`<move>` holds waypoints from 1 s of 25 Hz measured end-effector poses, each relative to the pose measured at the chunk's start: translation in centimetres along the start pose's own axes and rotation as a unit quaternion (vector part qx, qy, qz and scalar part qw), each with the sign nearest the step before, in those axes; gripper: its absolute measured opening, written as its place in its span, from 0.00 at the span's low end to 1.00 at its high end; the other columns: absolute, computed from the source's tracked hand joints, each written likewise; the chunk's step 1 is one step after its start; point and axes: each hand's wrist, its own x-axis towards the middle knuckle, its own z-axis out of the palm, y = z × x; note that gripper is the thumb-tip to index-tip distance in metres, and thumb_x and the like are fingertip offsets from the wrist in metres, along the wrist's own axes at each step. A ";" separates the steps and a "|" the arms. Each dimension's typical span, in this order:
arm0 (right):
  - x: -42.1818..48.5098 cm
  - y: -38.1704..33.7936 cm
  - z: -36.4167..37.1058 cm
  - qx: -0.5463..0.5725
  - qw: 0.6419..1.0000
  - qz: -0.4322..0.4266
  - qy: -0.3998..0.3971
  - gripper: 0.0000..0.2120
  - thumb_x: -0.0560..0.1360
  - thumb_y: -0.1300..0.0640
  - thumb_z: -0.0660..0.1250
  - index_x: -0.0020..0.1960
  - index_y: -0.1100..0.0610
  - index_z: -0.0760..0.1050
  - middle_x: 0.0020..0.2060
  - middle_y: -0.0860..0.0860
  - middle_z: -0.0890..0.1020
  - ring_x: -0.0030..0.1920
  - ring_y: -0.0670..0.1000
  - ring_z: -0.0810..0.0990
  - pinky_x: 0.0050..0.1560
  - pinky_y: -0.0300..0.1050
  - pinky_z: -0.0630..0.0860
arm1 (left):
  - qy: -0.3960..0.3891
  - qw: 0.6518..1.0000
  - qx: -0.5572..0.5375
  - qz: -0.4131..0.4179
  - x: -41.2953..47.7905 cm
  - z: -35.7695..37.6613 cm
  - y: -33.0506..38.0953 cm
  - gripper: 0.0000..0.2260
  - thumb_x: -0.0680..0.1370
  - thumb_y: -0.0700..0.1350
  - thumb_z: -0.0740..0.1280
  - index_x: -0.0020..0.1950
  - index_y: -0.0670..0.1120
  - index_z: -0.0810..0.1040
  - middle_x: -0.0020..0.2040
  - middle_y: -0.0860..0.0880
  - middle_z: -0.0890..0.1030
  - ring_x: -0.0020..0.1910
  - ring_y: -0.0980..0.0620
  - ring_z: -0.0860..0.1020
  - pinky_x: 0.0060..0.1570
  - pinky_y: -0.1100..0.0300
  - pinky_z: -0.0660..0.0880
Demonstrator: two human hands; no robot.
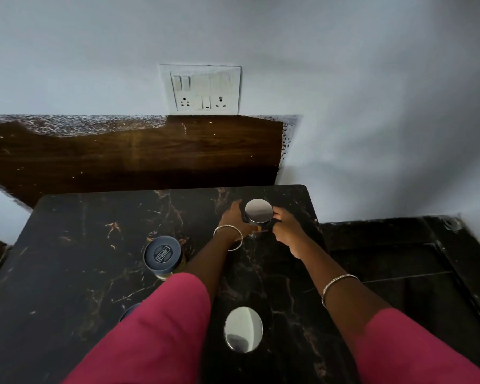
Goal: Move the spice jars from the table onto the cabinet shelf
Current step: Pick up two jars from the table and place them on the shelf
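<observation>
A spice jar with a shiny steel lid [258, 212] stands at the far right of the black marble table [75, 245]. My left hand [234, 217] wraps its left side and my right hand [287, 230] grips its right side. A jar with a dark blue lid [162, 254] stands left of my left forearm. Another steel-lidded jar [243, 329] sits near the front, between my arms. A further dark lid [128, 311] peeks out from under my left sleeve, mostly hidden. No cabinet shelf is in view.
A white wall with a switch and socket plate [200, 90] rises behind the table, above a dark wooden panel [139, 153]. To the right, lower down, lies a dark panelled surface [399, 253].
</observation>
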 end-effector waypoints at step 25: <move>-16.2 10.6 1.5 0.065 0.976 -0.053 -0.200 0.40 0.70 0.72 0.69 0.77 0.47 0.65 0.72 0.51 0.73 0.69 0.52 0.74 0.56 0.45 0.80 | -0.028 0.854 -0.513 -0.082 -17.7 -4.3 0.7 0.27 0.70 0.53 0.74 0.66 0.43 0.78 0.61 0.39 0.81 0.58 0.39 0.80 0.58 0.39 0.77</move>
